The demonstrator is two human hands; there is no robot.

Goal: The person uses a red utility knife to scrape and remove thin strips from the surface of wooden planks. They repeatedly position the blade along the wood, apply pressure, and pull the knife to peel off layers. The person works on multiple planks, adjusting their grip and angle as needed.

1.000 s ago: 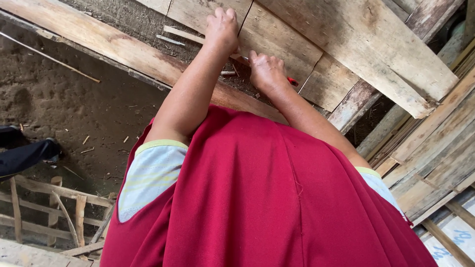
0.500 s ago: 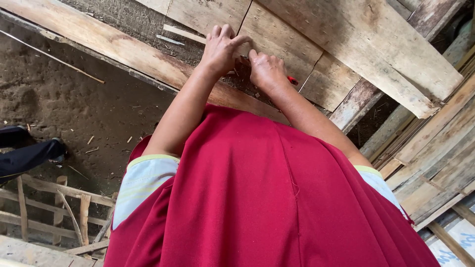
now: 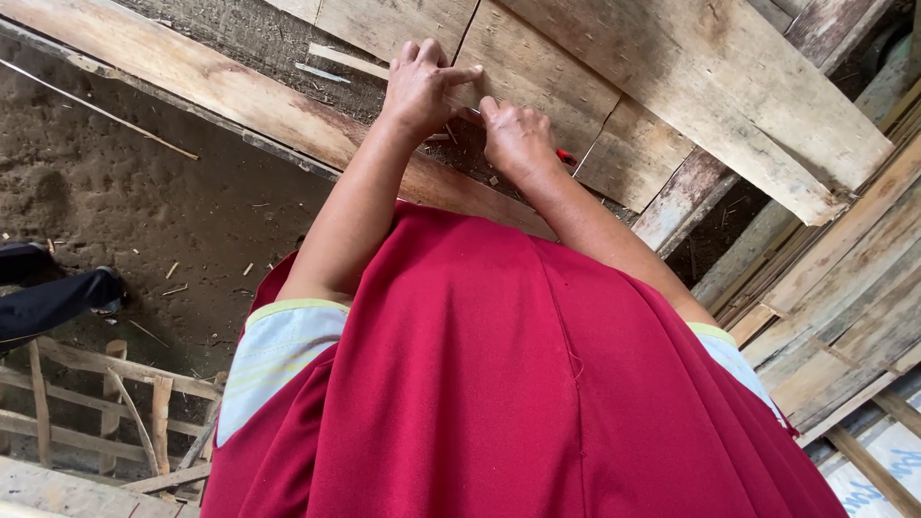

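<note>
Wood is everywhere I look: rough weathered planks (image 3: pixel 595 58) lie side by side over a bare dirt floor (image 3: pixel 125 201), with more boards stacked at the right. My left hand (image 3: pixel 422 86) rests on the planks, fingers loosely curled, forefinger stretched toward my right hand (image 3: pixel 518 139), which closes on a red tool (image 3: pixel 566 155) barely showing beneath it. At the left edge I see someone's dark trouser leg (image 3: pixel 48 302), and below it a wooden frame (image 3: pixel 106 412)

We wear a deep red garment (image 3: pixel 499 384) over a pale blue short-sleeved shirt (image 3: pixel 278 355) with yellow-green sleeve hems.
</note>
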